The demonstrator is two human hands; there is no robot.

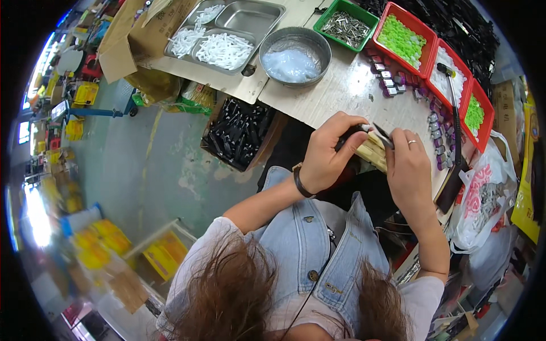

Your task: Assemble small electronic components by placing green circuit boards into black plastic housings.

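At the front edge of the worktable, my hands are close together over a pale yellow, wood-like block (pixel 372 152). My left hand (pixel 323 154) is closed round a small dark piece (pixel 342 138) with a whitish tip by the thumb. A thin, dark, pointed piece (pixel 384 136) is pinched in the fingers of my right hand (pixel 410 173), its point toward the left hand's piece. Its exact kind is not clear, as the fingers cover most of it. Several small purple and silver parts (pixel 437 136) lie on the table beyond my right hand.
A round metal bowl (pixel 296 33) of milky, clear stuff and a steel tray (pixel 267 12) with white plastic pieces stand at the back. Green (pixel 322 21) and red bins (pixel 392 8) hold small parts. A hammer (pixel 454 105) lies right. Below sits a carton (pixel 273 136) of black parts.
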